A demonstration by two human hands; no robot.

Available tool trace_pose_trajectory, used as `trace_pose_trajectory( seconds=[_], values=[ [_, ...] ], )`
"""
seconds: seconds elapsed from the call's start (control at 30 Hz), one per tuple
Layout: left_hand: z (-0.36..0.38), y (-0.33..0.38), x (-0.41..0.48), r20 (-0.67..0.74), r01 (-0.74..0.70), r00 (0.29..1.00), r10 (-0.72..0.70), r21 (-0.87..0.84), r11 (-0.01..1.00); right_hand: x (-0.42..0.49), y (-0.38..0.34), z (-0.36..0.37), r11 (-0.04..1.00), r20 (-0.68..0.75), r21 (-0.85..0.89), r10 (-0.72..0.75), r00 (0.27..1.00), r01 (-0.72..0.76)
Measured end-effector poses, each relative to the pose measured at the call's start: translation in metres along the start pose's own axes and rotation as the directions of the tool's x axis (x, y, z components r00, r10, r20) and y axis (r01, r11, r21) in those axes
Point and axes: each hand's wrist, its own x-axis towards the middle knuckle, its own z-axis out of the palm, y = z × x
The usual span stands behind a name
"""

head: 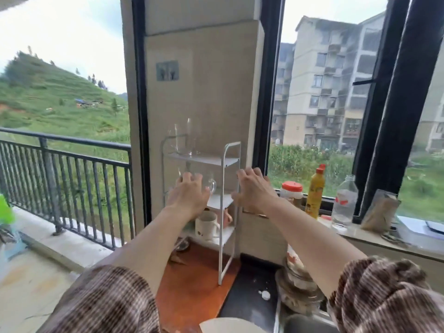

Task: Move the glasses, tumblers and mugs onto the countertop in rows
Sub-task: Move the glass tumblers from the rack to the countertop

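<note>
A white three-tier rack [228, 162] stands on the orange countertop [192, 284] against the wall. Clear tall glasses [183, 138] stand on its top shelf. On the middle shelf is a clear glass mug [211, 185], partly hidden by my left hand [188, 193], which reaches in front of it with spread fingers; I cannot tell whether it touches. A white mug [206, 224] and a pink mug [225, 218] sit on the bottom shelf. My right hand [252, 188] hovers beside the rack's right post, fingers spread and holding nothing.
On the window ledge at the right stand a red-lidded jar [292, 191], a yellow bottle [316, 191] and a clear bottle [344, 203]. Stacked glass bowls [298, 284] sit by the sink [310, 323]. A white plate [228, 326] lies at the bottom edge. A balcony railing [72, 164] is at the left.
</note>
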Motion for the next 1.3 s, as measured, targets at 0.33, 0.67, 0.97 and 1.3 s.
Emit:
trace_pose_trajectory(
  seconds=[0.33,0.67,0.97,1.3],
  values=[
    [0.012,-0.113,0.185,-0.095,-0.185,0.978,0.184,-0.001,0.983,0.207,-0.048,0.030,0.995,-0.181,0.087,0.068,0.981,-0.053],
    [0.019,-0.193,0.325,-0.235,-0.225,0.958,0.163,-0.273,0.935,0.364,-0.059,0.056,0.881,-0.158,0.386,0.357,0.921,-0.275],
    [0.039,-0.212,0.377,-0.313,-0.398,0.903,0.293,-0.354,0.847,0.435,-0.049,0.077,0.617,-0.052,0.715,0.516,0.855,-0.329],
    [0.028,-0.210,0.391,-0.083,-0.205,0.978,0.191,-0.548,0.811,0.451,-0.051,0.089,0.312,0.241,0.860,0.448,0.861,-0.403]
  ],
)
